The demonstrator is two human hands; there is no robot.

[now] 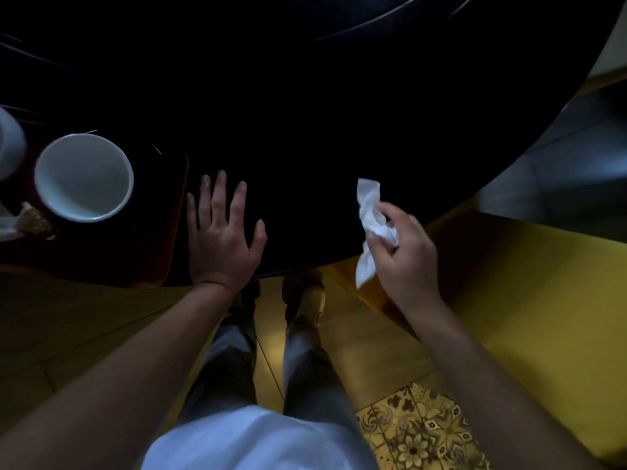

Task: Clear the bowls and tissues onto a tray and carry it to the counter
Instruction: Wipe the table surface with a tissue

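Note:
My right hand (407,252) grips a crumpled white tissue (371,218) above the near edge of the dark round table (339,113). My left hand (222,232) lies flat on the table with fingers spread, just right of a dark red tray (169,232). On the tray stands an empty white bowl (84,178). A second white bowl (10,144) is cut off at the left edge. Some used tissue and scraps (20,220) lie at the tray's near left.
A yellow bench or seat (526,283) stands to the right of the table, close to my right arm. My legs and shoes show below the table edge on a tiled floor (417,432). A raised ring (390,18) sits at the table's far middle.

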